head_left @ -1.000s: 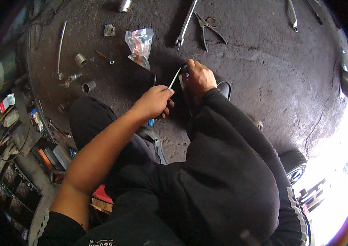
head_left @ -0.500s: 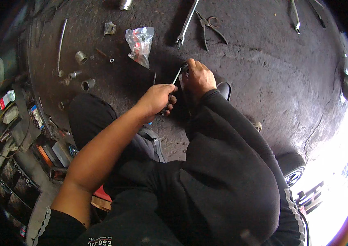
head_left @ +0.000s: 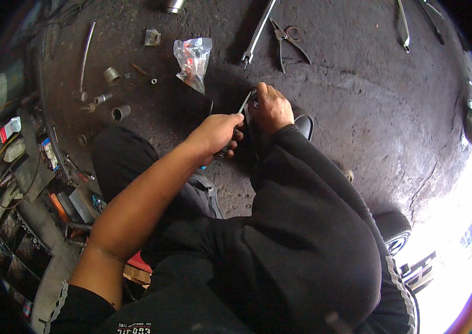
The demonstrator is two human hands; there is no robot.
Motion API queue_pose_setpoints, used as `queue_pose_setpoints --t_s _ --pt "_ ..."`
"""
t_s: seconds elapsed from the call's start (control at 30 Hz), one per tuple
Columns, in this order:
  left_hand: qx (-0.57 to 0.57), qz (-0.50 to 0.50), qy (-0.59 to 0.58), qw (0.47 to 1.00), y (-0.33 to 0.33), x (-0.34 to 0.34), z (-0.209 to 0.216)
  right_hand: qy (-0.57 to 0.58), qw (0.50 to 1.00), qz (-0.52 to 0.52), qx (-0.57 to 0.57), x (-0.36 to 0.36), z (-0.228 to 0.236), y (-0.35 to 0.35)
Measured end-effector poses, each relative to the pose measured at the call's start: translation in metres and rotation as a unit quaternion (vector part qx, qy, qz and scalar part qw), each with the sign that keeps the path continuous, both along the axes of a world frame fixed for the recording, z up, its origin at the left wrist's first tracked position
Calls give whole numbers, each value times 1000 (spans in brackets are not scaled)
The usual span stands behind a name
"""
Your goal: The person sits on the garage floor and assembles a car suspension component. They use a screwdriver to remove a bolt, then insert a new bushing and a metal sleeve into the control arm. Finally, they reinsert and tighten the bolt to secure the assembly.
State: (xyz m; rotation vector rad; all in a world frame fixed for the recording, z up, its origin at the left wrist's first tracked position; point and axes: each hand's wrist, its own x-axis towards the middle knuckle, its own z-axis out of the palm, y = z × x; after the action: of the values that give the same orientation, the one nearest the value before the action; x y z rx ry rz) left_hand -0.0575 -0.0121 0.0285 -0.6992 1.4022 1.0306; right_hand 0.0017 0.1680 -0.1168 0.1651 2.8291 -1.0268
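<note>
My left hand [head_left: 220,134] is closed round the dark handle of a screwdriver. Its thin metal shaft [head_left: 244,104] points up and right, with the tip against or very close to a small dark part [head_left: 254,98]. That part sits in the closed fingers of my right hand [head_left: 272,110], which hide most of it, so its kind does not show. Beyond my hands lies a clear plastic bag [head_left: 192,62] with something red and white in it. Circlip-style pliers [head_left: 283,44] and a long wrench [head_left: 258,34] rest on the floor further off.
Several metal sockets [head_left: 112,75], a nut [head_left: 154,81] and a thin rod [head_left: 86,58] lie on the dark floor at left. Another wrench [head_left: 404,28] is at the far right. Boxes and cables crowd the left edge; a wheel [head_left: 394,231] stands at lower right.
The whole view has shifted slightly. My left hand has moved a little right, and the screwdriver shaft is slightly closer to the dark part. Both grips stay the same.
</note>
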Motion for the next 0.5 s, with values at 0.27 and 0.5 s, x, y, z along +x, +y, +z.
queue_pose_setpoints --t_s 0.27,0.5 --pt "29 16 32 999 10 -1 28 -23 1000 -12 -4 -1 2 0" --pt "-50 -13 88 995 25 10 20 5 1000 -11 -18 0 -3 1"
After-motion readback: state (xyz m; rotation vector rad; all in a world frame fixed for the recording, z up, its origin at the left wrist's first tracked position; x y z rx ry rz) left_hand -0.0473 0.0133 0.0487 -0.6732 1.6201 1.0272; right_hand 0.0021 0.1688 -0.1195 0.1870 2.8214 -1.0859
